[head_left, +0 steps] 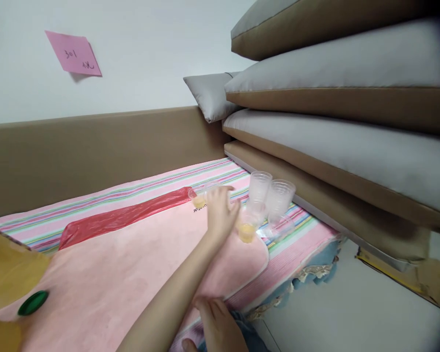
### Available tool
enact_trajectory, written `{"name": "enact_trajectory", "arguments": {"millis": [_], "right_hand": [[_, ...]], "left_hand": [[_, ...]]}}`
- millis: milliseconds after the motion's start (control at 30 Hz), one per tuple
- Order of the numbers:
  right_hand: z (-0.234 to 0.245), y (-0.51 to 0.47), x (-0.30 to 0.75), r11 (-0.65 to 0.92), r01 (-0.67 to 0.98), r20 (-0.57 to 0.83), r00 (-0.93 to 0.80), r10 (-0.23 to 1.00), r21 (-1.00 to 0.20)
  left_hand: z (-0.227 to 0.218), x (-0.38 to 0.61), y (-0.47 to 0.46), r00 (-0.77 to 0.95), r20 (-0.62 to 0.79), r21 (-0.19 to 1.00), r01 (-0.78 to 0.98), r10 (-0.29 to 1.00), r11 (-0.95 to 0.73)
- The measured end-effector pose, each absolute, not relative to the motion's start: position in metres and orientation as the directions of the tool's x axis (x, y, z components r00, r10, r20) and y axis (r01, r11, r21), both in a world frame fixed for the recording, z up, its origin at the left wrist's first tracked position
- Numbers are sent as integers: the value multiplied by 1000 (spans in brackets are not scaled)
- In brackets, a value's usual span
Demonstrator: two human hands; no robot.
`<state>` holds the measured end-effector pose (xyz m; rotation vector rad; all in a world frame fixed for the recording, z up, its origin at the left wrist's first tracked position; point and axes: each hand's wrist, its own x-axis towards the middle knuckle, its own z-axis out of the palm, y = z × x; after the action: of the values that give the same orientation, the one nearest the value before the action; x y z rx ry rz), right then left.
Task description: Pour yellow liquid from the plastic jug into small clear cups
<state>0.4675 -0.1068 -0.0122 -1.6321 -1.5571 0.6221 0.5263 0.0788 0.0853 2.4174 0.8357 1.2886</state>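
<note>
Five clear plastic cups (259, 186) at far right, two holding yellow liquid, two hands (220, 212), one green cap (33, 303) near left, one red plastic bag (124, 217), one pink note (73, 53) far left, four stacked cushions (352, 73) right, one grey pillow (210, 95)

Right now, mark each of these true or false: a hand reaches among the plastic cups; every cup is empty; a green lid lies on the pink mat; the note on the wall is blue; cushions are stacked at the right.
1. A hand reaches among the plastic cups: true; the left hand is at the cups.
2. Every cup is empty: false; one cup holds yellow liquid.
3. A green lid lies on the pink mat: true.
4. The wall note is blue: false; it is pink.
5. Cushions are stacked at the right: true.
</note>
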Motion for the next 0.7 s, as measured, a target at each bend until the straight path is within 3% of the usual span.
{"name": "enact_trajectory", "arguments": {"millis": [133,200,267,567,700], "right_hand": [[-5,-109,469,113,594,224,116,968,-796],[3,-111,472,176,542,285,123,951,-822],[10,-113,474,215,500,322,137,937,-839],[24,-115,472,170,390,250,166,954,-905],[27,-115,471,182,434,274,157,949,-882]], "left_hand": [[92,558,31,814,501,133,263,294,-956],[88,569,20,891,412,-35,222,188,-974],[81,576,17,920,372,-122,180,124,-976],[75,579,9,924,378,-170,136,63,-976],[98,550,-2,858,492,-53,201,150,-978]]}}
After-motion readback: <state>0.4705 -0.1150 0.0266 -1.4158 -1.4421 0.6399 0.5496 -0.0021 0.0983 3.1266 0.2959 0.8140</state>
